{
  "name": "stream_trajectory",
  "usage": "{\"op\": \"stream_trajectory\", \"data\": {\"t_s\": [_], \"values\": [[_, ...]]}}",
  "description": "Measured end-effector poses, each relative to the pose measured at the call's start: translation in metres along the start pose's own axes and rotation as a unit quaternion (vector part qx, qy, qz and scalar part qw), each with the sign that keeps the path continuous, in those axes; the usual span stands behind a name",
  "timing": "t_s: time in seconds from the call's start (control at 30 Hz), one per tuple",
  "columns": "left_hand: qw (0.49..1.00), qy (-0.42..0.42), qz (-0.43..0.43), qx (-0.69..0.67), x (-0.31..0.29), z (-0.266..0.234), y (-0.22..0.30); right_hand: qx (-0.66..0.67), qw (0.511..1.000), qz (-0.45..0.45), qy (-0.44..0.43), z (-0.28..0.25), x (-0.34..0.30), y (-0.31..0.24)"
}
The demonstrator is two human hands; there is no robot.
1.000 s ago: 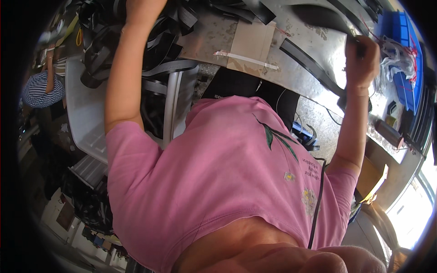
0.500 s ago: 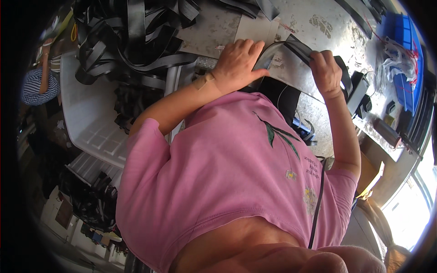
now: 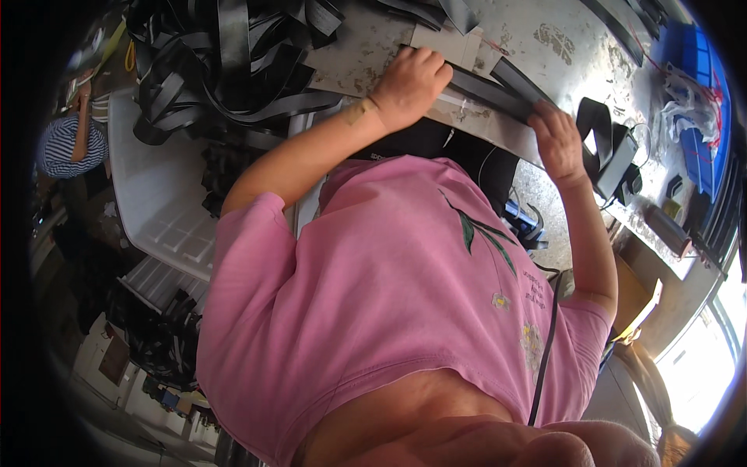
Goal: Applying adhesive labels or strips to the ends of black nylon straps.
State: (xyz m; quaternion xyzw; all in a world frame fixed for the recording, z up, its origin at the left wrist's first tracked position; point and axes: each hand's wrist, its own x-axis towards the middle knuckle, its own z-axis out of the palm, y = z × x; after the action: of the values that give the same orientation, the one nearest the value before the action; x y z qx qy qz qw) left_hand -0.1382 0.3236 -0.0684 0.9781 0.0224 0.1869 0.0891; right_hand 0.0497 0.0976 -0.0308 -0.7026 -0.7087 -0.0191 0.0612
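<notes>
A flat black strap [image 3: 484, 89] runs between my hands over the near edge of the metal tabletop [image 3: 513, 35]. My left hand [image 3: 412, 87] is closed, with its fingers curled over the strap's left part. At the other side my right hand [image 3: 556, 140] grips the strap between fingers and thumb. One loose length of strap slants up and left from the right-hand grip. Beyond the right hand a black loop of strap [image 3: 595, 124] stands up; whether it belongs to the same piece I cannot tell.
A big tangle of black straps [image 3: 233, 70] lies at the left, above a white plastic crate [image 3: 159, 187]. On the right are a blue bin [image 3: 700, 156], a clear plastic bag [image 3: 689, 97] and a dark cylinder [image 3: 667, 229]. A person in a striped top [image 3: 71, 146] is at far left.
The strap was bowed up between my hands and now lies flatter and straighter. My left hand has moved up and left and its fingers have curled in; my right hand has dropped slightly.
</notes>
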Motion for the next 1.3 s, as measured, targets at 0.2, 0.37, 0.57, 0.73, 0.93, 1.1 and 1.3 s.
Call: {"op": "stream_trajectory", "data": {"t_s": [0.2, 0.37, 0.57, 0.73, 0.93, 1.1, 1.3], "values": [[0.996, -0.044, -0.082, -0.007, -0.022, 0.000, 0.029, 0.050, 0.995, 0.079, -0.031, 0.009, -0.012, -0.011], [0.993, -0.060, -0.102, -0.028, -0.019, 0.005, 0.032, -0.012, 0.992, 0.126, -0.002, 0.026, -0.009, 0.000], [0.992, -0.057, -0.107, -0.038, -0.016, 0.014, 0.032, -0.045, 0.980, 0.194, -0.014, 0.032, -0.003, 0.004], [0.993, -0.054, -0.103, -0.037, -0.015, 0.017, 0.032, -0.109, 0.970, 0.213, -0.045, 0.023, 0.010, -0.010], [0.994, -0.054, -0.092, -0.010, -0.017, 0.018, 0.031, 0.165, 0.964, 0.203, 0.056, 0.004, 0.077, -0.053], [0.995, -0.060, -0.085, 0.001, -0.015, 0.016, 0.030, 0.328, 0.902, 0.282, 0.005, 0.033, 0.107, -0.043], [0.995, -0.049, -0.083, -0.024, -0.016, 0.019, 0.029, 0.374, 0.842, 0.386, -0.048, 0.043, 0.110, -0.032]]}}
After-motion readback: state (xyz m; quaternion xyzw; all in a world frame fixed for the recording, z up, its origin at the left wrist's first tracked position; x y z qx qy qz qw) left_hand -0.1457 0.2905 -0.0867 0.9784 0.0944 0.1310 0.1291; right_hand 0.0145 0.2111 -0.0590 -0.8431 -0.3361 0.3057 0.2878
